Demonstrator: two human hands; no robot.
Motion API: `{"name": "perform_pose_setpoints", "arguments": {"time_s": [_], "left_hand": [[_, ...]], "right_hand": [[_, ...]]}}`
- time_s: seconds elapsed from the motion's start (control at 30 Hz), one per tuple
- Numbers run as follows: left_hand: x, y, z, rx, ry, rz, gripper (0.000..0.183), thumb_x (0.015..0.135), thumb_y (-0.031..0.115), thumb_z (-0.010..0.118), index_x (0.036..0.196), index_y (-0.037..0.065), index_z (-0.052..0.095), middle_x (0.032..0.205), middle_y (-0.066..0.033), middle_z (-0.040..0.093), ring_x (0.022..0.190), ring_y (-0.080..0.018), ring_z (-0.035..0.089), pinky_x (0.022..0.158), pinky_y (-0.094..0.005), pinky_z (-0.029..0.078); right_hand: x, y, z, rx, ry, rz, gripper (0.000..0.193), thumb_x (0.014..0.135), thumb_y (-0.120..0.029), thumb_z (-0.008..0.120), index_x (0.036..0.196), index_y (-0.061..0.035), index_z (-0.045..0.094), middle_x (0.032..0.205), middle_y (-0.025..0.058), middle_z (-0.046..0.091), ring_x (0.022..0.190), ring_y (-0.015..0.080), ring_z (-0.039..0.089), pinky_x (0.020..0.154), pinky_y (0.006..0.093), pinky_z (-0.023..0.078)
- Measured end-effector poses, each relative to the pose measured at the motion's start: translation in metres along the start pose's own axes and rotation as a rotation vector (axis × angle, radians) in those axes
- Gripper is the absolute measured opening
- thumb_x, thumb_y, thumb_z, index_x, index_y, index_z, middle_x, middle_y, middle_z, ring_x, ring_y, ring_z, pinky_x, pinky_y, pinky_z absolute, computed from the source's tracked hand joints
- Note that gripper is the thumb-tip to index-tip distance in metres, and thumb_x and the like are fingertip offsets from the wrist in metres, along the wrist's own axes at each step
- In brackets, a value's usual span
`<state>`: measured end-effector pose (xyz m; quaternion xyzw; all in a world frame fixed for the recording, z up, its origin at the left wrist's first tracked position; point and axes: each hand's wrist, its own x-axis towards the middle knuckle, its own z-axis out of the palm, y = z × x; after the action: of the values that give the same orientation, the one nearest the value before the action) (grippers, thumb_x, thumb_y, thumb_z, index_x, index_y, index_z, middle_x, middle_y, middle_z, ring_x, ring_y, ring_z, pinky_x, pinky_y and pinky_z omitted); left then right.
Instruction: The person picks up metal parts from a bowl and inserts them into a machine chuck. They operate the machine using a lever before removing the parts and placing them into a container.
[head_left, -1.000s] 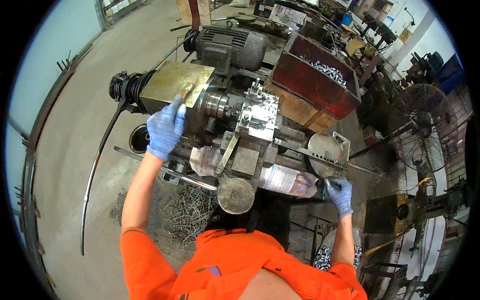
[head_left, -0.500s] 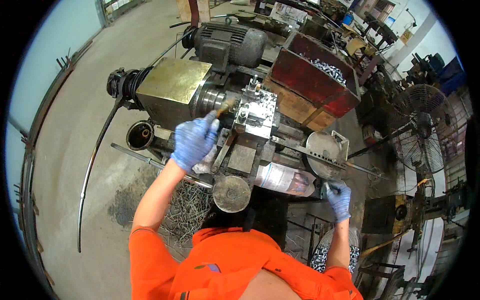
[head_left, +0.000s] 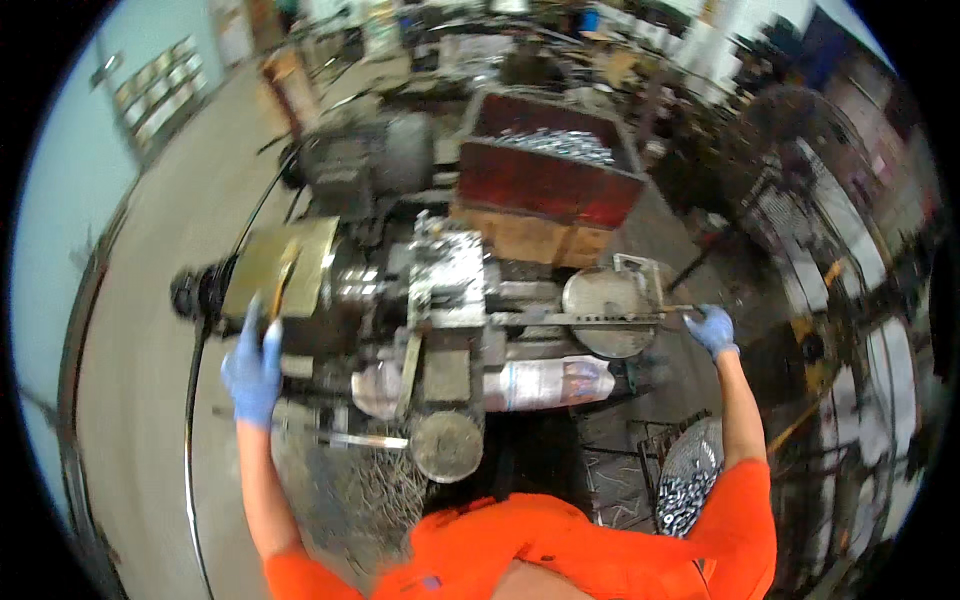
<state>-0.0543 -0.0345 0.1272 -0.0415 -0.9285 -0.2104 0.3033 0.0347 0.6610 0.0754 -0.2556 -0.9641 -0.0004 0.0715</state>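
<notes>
We're leaning over the lathe (head_left: 440,300) with both arms spread wide, one to each end of the machine, and that spread makes sense: it puts a hand at each end at once. Our left hand (head_left: 253,372), in a blue glove, is up at the headstock end, fingers loosely extended, and a slim wooden-handled tool (head_left: 283,285) stands at about one o'clock from the knuckles, in front of the brass-coloured cover (head_left: 275,268). The picture is blurred there, so we cannot tell whether the fingers actually grip it or only touch it.

Over at three o'clock, our right hand (head_left: 712,328) is curled around the end of a long flat bar (head_left: 600,319) that runs across in front of the round metal disc (head_left: 608,312). The bar reaches back toward the tool post (head_left: 447,275) at nine o'clock from that hand.

Behind, at twelve o'clock, the red bin (head_left: 545,170) sits within reach, full of bright metal parts.
</notes>
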Motion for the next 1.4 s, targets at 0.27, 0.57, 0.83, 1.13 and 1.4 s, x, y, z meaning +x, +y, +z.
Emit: {"name": "perform_pose_setpoints", "arguments": {"time_s": [0.27,0.57,0.83,1.13,1.4], "left_hand": [[-0.137,-0.092,-0.024,-0.225,-0.014,-0.876,0.046,0.089,0.041,0.050,0.085,-0.002,0.066,0.074,-0.0177,0.065,0.068,-0.0246,0.061,0.067,-0.0403,0.050],[-0.209,-0.062,0.053,-0.200,-0.531,-0.432,0.040,0.089,0.035,0.052,0.078,-0.002,0.064,0.068,-0.0160,0.061,0.062,-0.0230,0.056,0.060,-0.0384,0.047],[-0.192,-0.056,0.085,-0.222,-0.615,-0.225,0.040,0.089,0.034,0.053,0.078,-0.002,0.063,0.068,-0.0160,0.061,0.061,-0.0229,0.056,0.060,-0.0383,0.047],[-0.185,-0.085,0.083,-0.197,-0.589,-0.128,0.039,0.089,0.034,0.053,0.078,-0.002,0.063,0.067,-0.0160,0.061,0.061,-0.0229,0.055,0.060,-0.0380,0.046],[-0.176,-0.239,0.004,-0.168,-0.228,-0.602,0.036,0.087,0.036,0.056,0.082,0.000,0.062,0.063,-0.0139,0.058,0.059,-0.0226,0.052,0.061,-0.0358,0.044]], "right_hand": [[0.033,0.053,0.032,-0.268,-0.227,0.051,0.071,0.071,-0.049,0.063,0.128,-0.0097,0.046,0.135,0.0118,0.043,0.125,0.0342,0.037,0.103,0.0458,0.027],[0.014,0.042,0.057,-0.245,-0.142,0.125,0.041,0.072,-0.034,0.057,0.106,-0.0107,0.061,0.110,0.0119,0.059,0.111,0.0298,0.049,0.098,0.0524,0.030],[-0.054,0.046,0.050,-0.099,-0.129,0.158,0.046,0.070,-0.045,0.061,0.101,-0.0116,0.063,0.107,0.0121,0.060,0.106,0.0284,0.053,0.101,0.0500,0.029],[-0.081,0.119,0.052,-0.093,-0.187,0.347,0.044,0.068,-0.047,0.060,0.097,-0.0142,0.066,0.104,0.0107,0.062,0.103,0.0286,0.055,0.097,0.0473,0.034],[-0.112,0.160,0.035,-0.113,-0.188,0.529,0.045,0.071,-0.044,0.065,0.095,-0.0069,0.067,0.102,0.0166,0.063,0.097,0.0332,0.059,0.084,0.0419,0.047]]}}
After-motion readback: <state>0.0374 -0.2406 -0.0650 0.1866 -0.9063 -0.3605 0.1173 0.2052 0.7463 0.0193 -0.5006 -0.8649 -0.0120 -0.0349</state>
